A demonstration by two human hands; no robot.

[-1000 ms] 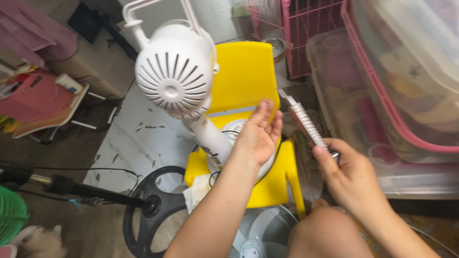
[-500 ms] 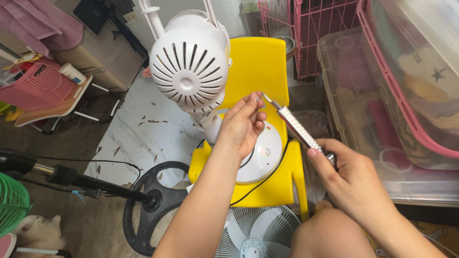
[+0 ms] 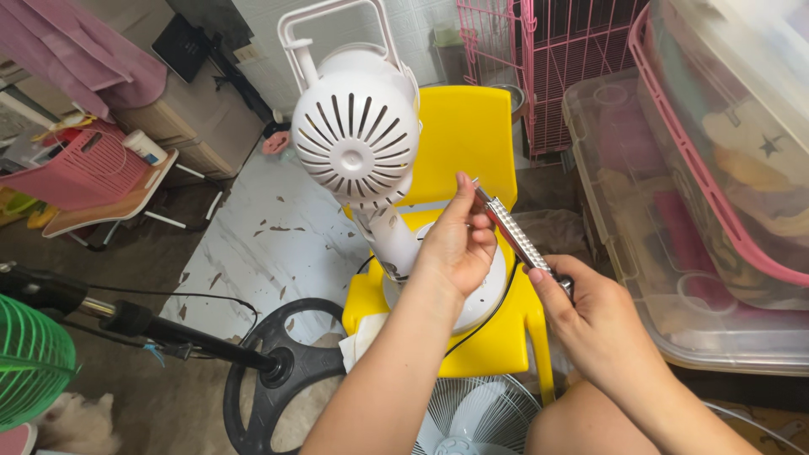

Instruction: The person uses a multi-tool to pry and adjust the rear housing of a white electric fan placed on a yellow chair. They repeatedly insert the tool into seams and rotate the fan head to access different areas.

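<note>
Head view:
- Right hand [image 3: 590, 312] is closed around the dark handle end of a slim, silver, perforated screwdriver-like tool [image 3: 512, 229]. The exact fingertip wrap is partly hidden.
- The tool's long axis runs diagonally, from the right hand at lower right up and to the left. Its tip ends just beside the left fingertips.
- Left hand [image 3: 459, 244] has its fingers pinched together at the tool's tip. They appear to hold the tip or something very small there; too small to tell which.
- The left hand is the nearer one to the white fan motor housing [image 3: 356, 126] and lies just right of the fan's neck [image 3: 394, 240]. The right hand sits well back, off the chair's right edge.
- The small white desk fan stands on its round base [image 3: 489, 299] in the middle of the seat of a yellow plastic chair [image 3: 463, 139]. The slotted rear housing faces the camera, with a handle loop on top.
- A black cord [image 3: 484, 324] trails over the seat's front edge.
- A detached white fan grille [image 3: 476, 417] lies below the chair's front edge.
- Room: black stand-fan base [image 3: 270, 379] and pole at left, green grille [image 3: 29, 358] at far left, pink wire cage [image 3: 565, 59] behind, clear storage bins [image 3: 674, 253] at right, pink basket [image 3: 84, 164] on a low shelf.
</note>
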